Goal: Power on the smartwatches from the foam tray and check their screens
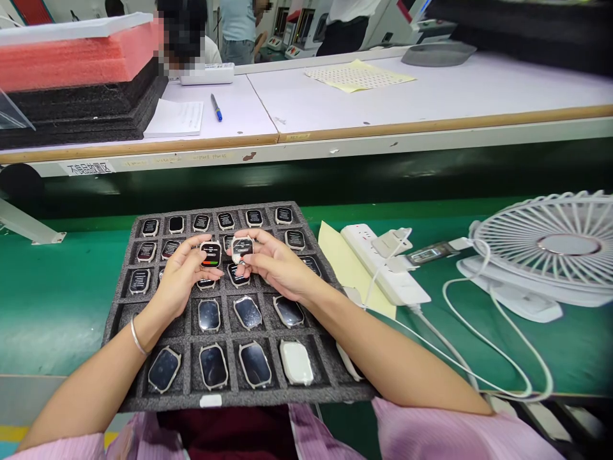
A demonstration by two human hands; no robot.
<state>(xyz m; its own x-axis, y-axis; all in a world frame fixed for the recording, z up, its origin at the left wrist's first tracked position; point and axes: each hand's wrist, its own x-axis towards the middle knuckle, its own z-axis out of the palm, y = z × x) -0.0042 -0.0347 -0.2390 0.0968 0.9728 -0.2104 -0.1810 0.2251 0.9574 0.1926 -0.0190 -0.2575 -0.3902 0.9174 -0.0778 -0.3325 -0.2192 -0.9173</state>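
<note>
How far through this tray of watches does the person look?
Upper rows of the foam tray hold watches with lit screens. In hand: left hand holds a lit watch, right hand another. Left, it seems: the dark-screened watches in the two near rows, one lying white side up.

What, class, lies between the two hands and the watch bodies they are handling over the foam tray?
Nothing visible. The left hand already grips one lit watch body, the right hand another, both above the foam tray.
</note>
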